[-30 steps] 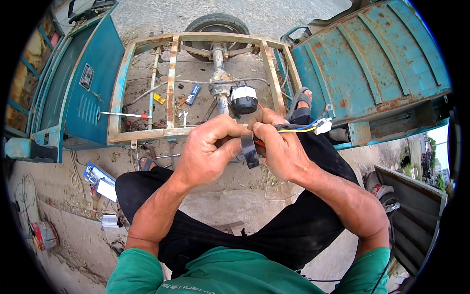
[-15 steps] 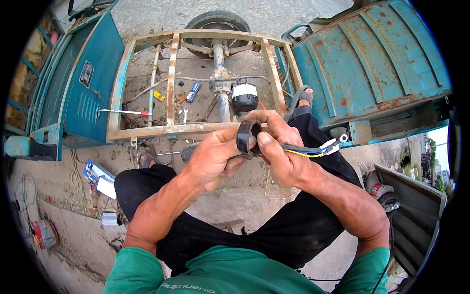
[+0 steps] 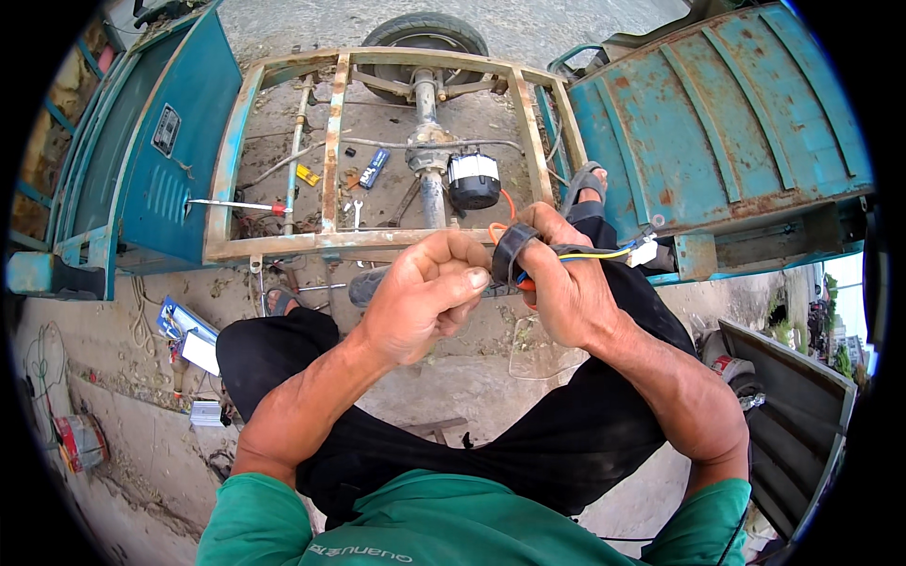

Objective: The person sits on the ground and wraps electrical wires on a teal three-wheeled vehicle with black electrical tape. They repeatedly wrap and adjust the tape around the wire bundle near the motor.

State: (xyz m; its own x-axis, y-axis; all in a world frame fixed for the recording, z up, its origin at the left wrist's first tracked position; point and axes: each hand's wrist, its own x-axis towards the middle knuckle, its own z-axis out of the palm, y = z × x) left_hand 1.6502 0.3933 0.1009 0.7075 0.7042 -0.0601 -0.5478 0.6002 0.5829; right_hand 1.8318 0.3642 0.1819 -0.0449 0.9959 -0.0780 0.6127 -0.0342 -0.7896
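My right hand [image 3: 571, 283] grips a black tape roll [image 3: 505, 247] and a bundle of wires [image 3: 600, 255] with blue and yellow leads and a white connector [image 3: 645, 251] at the end. Orange wire loops beside the roll and runs up toward the black motor [image 3: 473, 189] with a white band. Just left of the roll, my left hand [image 3: 429, 292] is closed, thumb against curled fingers; whether anything is pinched there is hidden.
A rusty frame [image 3: 332, 141] with axle [image 3: 427, 94] and tire [image 3: 425, 25] lies ahead, tools [image 3: 357, 217] inside. Teal body panels flank it [image 3: 170, 113] [image 3: 717, 123]. At left are a tool case [image 3: 175, 321] and red container [image 3: 80, 441]; a dark panel [image 3: 793, 424] leans at right.
The tape roll has moved right with my right hand, away from my left hand, whose thumb has come out of the roll. The wire's end has shifted upward since half a second ago.
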